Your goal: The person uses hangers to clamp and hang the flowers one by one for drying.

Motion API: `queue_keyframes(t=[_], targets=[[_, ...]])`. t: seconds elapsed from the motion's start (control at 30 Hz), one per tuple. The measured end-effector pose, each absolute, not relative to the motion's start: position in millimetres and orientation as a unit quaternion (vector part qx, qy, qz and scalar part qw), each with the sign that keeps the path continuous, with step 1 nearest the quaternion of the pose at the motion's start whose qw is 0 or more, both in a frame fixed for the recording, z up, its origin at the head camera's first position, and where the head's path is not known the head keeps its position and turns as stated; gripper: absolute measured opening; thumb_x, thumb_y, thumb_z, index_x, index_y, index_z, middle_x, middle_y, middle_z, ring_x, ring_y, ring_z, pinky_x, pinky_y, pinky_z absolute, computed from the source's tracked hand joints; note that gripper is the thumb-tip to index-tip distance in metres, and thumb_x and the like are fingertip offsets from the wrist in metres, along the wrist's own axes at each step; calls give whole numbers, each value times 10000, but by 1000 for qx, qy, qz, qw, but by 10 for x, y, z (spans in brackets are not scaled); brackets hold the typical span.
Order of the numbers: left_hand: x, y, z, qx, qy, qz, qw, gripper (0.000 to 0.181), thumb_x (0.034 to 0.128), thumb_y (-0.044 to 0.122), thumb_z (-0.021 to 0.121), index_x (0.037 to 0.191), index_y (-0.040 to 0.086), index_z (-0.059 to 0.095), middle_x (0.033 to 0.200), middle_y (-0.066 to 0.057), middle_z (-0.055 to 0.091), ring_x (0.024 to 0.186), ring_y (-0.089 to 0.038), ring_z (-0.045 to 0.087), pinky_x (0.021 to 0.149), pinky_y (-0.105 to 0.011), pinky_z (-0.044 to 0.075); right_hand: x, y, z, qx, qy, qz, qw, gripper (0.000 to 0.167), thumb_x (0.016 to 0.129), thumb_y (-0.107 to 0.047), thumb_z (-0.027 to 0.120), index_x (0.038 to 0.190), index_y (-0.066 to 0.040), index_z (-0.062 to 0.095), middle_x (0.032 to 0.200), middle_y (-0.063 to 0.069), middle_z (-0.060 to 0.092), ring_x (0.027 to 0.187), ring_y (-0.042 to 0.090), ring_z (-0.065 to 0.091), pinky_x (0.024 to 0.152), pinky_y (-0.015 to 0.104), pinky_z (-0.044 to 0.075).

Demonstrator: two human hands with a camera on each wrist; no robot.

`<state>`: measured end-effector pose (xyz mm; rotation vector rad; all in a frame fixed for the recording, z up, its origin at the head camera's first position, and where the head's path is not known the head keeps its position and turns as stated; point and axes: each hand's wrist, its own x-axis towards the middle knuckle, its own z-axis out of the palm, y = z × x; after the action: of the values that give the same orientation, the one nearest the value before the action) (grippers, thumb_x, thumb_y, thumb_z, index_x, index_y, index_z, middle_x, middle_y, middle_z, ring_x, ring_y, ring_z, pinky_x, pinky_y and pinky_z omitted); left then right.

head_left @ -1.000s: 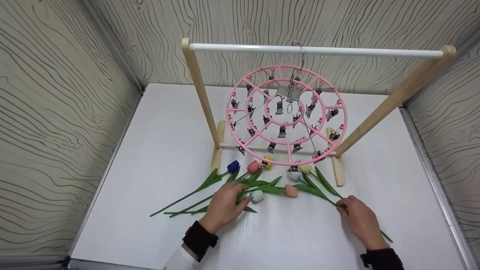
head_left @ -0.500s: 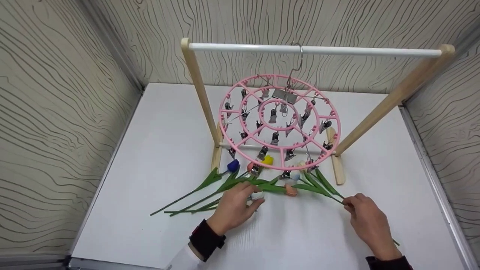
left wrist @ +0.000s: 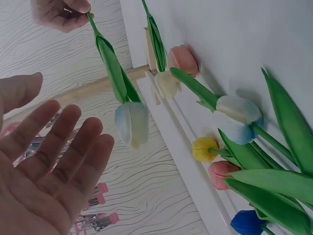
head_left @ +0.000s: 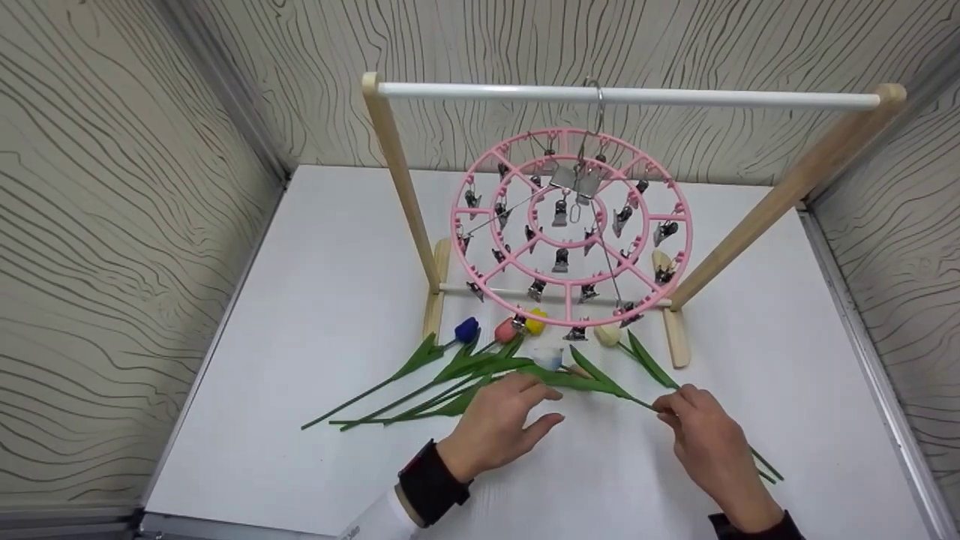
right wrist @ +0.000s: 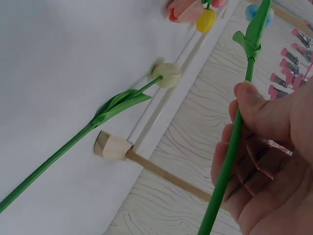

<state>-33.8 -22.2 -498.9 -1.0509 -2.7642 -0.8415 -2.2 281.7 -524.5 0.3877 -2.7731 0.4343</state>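
Note:
My right hand pinches the green stem of an artificial tulip with a pale blue and white bloom. In the right wrist view the stem runs between thumb and fingers. The bloom is off the table, pointing toward my left hand, whose fingers are spread and hold nothing. On the table under that hand lies another white-and-blue tulip, hidden in the head view. Beside it are blue, pink and yellow tulips. A cream tulip lies farther right, and a peach tulip lies near the middle.
A wooden stand with a white rail stands behind the flowers. From the rail hangs a round pink clip hanger with several metal clips, partly above the blooms. The white table meets patterned walls at the back and sides.
The pale blue tulip has left its spot beside the cream tulip, its bloom moving up and left in my right hand. My left hand has shifted right and opened wider. The hanger has swung.

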Motion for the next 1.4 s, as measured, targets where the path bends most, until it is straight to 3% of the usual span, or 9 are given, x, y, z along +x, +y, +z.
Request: queue_keyframes(t=[0.23,0.4,0.6,0.83,1.0,1.4], targets=[[-341,-50,-4962,-363,-894,-262,18,217,1021,283,790,1208,171,784,1172,37,783,1112,-90,734,961,-180,609,-31,2494,-5233,149,-968,164,122,298,752,117,915,877,-109,766,823,-30,609,794,133,633,649,267,592],[-342,68,-5002,-377,-899,-218,48,187,1000,219,813,1177,159,802,1168,27,796,1101,-100,736,967,-186,608,-53,2317,-5234,178,-959,173,138,306,743,103,926,867,-120,758,833,-58,597,799,124,640,654,248,589],[-370,160,-5070,-379,-907,-167,76,169,979,171,829,1146,164,810,1162,35,809,1121,-100,740,996,-202,602,-67,2161,-5171,173,-963,178,107,252,776,74,916,875,-112,778,836,-49,616,787,96,600,661,245,577],[-403,210,-5105,-395,-902,-118,129,36,964,145,831,969,179,838,1038,54,795,953,-88,724,846,-178,586,-86,2083,-5131,182,-962,178,98,218,787,46,917,879,-98,782,842,-24,633,799,105,613,687,248,592],[-413,201,-5100,-404,-898,-105,142,75,939,128,847,882,174,831,978,44,770,880,-92,703,788,-175,572,-84,2070,-5117,176,-961,194,93,225,795,44,910,867,-120,773,838,-43,632,805,96,618,690,244,584],[-400,191,-5114,-420,-898,-21,131,55,966,153,827,1008,179,802,1018,32,770,932,-89,713,829,-191,600,-90,2146,-5046,140,-968,205,38,195,814,7,913,925,-129,830,843,-50,661,825,79,617,730,233,602]])
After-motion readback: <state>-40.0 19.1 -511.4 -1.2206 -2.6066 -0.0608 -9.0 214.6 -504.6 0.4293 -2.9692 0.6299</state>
